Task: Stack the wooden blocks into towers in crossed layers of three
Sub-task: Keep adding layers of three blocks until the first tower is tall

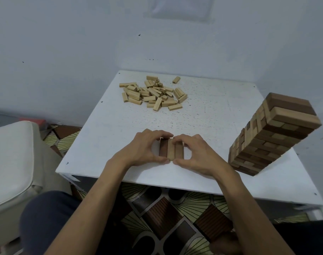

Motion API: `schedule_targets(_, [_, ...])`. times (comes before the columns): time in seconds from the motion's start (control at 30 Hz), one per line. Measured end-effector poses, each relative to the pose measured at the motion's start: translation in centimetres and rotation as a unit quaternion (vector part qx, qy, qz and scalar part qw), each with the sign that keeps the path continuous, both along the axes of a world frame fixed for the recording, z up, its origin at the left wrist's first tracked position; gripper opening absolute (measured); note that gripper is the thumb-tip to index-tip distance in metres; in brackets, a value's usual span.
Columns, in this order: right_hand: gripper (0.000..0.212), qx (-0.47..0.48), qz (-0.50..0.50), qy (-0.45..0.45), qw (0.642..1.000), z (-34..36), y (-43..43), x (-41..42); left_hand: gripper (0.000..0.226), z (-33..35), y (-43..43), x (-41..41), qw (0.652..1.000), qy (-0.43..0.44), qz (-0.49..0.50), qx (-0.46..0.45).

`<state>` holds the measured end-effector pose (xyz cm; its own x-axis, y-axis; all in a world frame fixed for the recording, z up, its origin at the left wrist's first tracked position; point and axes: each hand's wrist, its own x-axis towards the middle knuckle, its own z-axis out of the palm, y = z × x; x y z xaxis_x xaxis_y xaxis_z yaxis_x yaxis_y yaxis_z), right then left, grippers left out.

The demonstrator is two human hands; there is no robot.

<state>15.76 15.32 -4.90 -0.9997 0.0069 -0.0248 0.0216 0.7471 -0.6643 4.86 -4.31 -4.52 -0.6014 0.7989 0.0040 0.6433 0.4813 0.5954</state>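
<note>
The counter [109, 126] is white, matt and full of tiny dark specks. The loose blocks [153, 92] are pale bare wood. The tall tower [271, 133] mixes light and dark brown wood, smooth and not shiny. The cushion [11, 155] looks soft and leathery.

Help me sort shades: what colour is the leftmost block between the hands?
The leftmost block is dark brown, darkest in the row of three; head view.

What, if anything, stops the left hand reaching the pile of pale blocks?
Probably yes: only bare white table lies between the left hand and the pile of pale blocks; the tower stands to the right. It grips the row of three blocks, so must let go first.
</note>
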Motion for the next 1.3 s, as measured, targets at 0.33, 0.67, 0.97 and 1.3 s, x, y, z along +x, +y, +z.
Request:
schedule_targets(0.33, [0.060,0.003,-0.007,-0.023,1.000,0.4,-0.3,-0.1,0.080,0.1,0.0,0.2,1.000,-0.010,0.006,-0.005])
schedule_targets(0.67, [0.062,0.003,0.029,0.001,1.000,3.0,-1.1,0.8,0.091,2.9,-1.6,0.9,0.999,-0.040,0.014,0.002])
schedule_targets(0.97, [0.059,0.012,0.035,0.054,0.998,9.9,-2.3,3.1,0.095,9.5,-2.8,3.0,1.000,0.008,-0.004,0.025])
schedule_targets(1.3, [0.055,0.070,-0.025,0.098,0.992,18.1,-0.9,8.1,0.093,16.3,-0.2,5.9,0.993,0.014,-0.058,0.106])
